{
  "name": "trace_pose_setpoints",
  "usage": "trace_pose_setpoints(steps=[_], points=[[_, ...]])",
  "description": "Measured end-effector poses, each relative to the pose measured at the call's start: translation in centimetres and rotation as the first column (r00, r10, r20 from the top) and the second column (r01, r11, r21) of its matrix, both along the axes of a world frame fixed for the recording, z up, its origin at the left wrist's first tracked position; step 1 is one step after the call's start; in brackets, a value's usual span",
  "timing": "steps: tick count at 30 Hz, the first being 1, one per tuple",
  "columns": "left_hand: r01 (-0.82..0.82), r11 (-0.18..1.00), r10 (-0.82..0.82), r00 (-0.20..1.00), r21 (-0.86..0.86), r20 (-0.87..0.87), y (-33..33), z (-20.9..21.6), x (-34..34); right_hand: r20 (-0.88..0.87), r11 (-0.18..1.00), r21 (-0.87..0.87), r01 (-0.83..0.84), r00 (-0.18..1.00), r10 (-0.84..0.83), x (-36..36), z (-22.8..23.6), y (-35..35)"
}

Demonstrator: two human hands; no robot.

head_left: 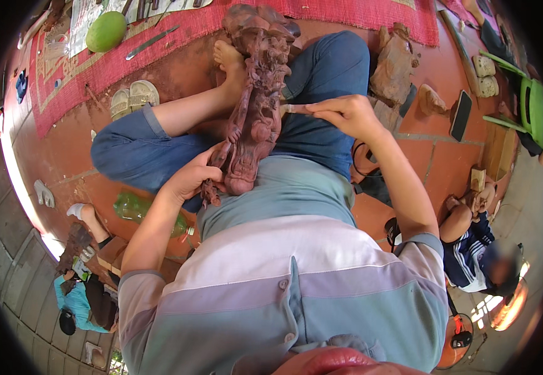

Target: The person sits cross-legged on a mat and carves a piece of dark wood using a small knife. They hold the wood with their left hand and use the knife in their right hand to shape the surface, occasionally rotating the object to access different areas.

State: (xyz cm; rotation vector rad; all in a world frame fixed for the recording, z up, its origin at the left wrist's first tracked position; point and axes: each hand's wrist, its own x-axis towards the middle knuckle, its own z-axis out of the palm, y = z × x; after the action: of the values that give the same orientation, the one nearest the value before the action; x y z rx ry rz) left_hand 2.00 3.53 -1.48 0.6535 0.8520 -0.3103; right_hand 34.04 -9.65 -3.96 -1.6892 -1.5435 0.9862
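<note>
No wording can be read with certainty. On the far left, the red woven mat (99, 74) bears pale, blocky marks (68, 67) that resemble lettering, bent by the lens and too unclear to make out. Beyond them, the whitish sheet (83, 25) lying at the mat's far left carries fine dark marks, perhaps print, too small to tell.

Left grip (195, 175) curled low, right grip (348, 117) pinched farther forward, both forearms (402, 178) angled inward
</note>
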Motion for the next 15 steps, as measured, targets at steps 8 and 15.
trace_pose_setpoints(steps=[8,15], points=[[0.02,0.999,-0.021,1.0,-0.027,-0.012,0.0,-0.2,-0.4,-0.225,0.965,0.035,-0.258,0.939,0.259,-3.0,0.4,4.6],[0.013,1.0,-0.013,1.0,-0.021,0.016,-0.1,-0.2,-0.1,-0.425,0.983,-0.18,-0.027,0.904,-0.053,-0.7,3.1,2.3]])
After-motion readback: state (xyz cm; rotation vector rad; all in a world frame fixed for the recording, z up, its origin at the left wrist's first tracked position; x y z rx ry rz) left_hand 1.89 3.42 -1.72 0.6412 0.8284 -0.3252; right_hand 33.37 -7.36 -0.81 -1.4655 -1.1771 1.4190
